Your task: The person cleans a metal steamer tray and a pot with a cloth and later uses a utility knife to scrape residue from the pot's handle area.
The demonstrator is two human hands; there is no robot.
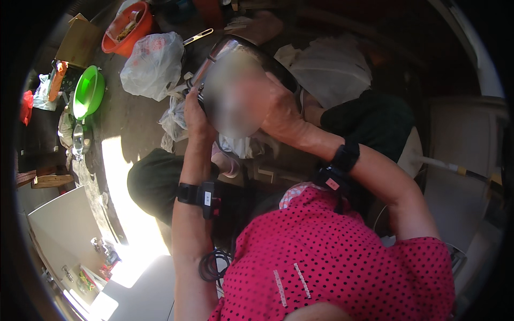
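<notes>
A shiny metal pot (225,45) is held out in front of me above the floor, between my knees. My left hand (197,116) grips its near left side, with the thumb up by a dark handle or fitting. At the other side, my right hand (283,110) reaches against the pot. A blurred patch covers the pot's middle and the right fingertips, so anything under those fingers is hidden. Black bands with small devices sit on both forearms.
Knotted plastic bags (154,66) lie left of the pot, beside a metal handle (198,36). Further left are an orange basin (138,38) with scraps, a cardboard box (78,42) and a green basin (87,92). A large whitish bag (331,66) stands at the right.
</notes>
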